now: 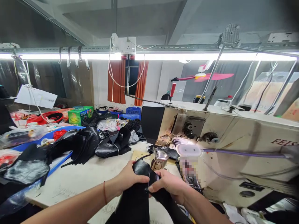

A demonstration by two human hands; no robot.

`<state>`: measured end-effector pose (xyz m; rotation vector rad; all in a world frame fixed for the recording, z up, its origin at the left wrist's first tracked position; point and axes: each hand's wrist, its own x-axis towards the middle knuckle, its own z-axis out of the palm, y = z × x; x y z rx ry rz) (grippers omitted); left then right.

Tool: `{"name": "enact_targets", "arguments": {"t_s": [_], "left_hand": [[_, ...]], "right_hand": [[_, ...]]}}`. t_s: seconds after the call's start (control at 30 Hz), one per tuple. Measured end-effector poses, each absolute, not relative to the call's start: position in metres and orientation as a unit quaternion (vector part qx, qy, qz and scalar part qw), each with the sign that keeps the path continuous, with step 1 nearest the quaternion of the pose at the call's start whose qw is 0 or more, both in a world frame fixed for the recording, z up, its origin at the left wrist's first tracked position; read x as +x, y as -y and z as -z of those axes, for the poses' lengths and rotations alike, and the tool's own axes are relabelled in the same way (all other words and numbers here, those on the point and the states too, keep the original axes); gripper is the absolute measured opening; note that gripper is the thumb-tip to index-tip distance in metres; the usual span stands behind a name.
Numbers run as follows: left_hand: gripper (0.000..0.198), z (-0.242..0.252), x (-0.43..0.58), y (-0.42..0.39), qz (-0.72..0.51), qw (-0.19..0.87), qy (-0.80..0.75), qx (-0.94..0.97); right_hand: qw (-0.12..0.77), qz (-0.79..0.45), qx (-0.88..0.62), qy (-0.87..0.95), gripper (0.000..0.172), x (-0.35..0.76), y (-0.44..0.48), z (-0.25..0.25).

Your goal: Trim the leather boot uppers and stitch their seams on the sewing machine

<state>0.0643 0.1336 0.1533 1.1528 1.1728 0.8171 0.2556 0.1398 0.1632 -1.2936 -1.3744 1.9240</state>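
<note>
Left hand (129,179) and right hand (169,184) pinch leather (140,168) beside bare tabletop (88,174).

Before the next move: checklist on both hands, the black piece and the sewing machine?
1. Left hand grips the black piece: ok.
2. Right hand grips the same piece: ok.
3. Both hands short of the metal foot of the sewing machine: ok.
4. Piece's top edge touching that foot: cannot tell.
5. Lamp lit beside the foot: ok.
6. Needle position: cannot tell.
</note>
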Motion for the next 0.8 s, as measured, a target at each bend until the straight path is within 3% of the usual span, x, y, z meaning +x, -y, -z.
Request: {"name": "enact_targets", "arguments": {"t_s": [0.13, 0.27, 0.47, 0.63, 0.8], "left_hand": [[0.043, -0.154, 0.080, -0.165, -0.300, 0.724, -0.466, 0.410], [0.027, -0.150, 0.091, -0.191, -0.272, 0.782, -0.442, 0.347], [0.012, -0.138, 0.107, -0.206, -0.271, 0.803, -0.435, 0.306], [0.018, -0.141, 0.110, -0.218, -0.275, 0.808, -0.434, 0.289], [0.016, -0.134, 0.112, -0.219, -0.305, 0.808, -0.423, 0.274]], "right_hand": [[0.215, -0.703, -0.453, 0.505, 0.020, 0.266, -0.174, -0.163], [0.238, -0.713, -0.443, 0.488, 0.022, 0.279, -0.189, -0.161], [0.299, -0.641, -0.486, 0.513, 0.035, 0.304, -0.190, -0.155], [0.399, -0.481, -0.543, 0.560, 0.039, 0.324, -0.191, -0.152], [0.414, -0.415, -0.550, 0.595, 0.055, 0.330, -0.185, -0.145]]}}
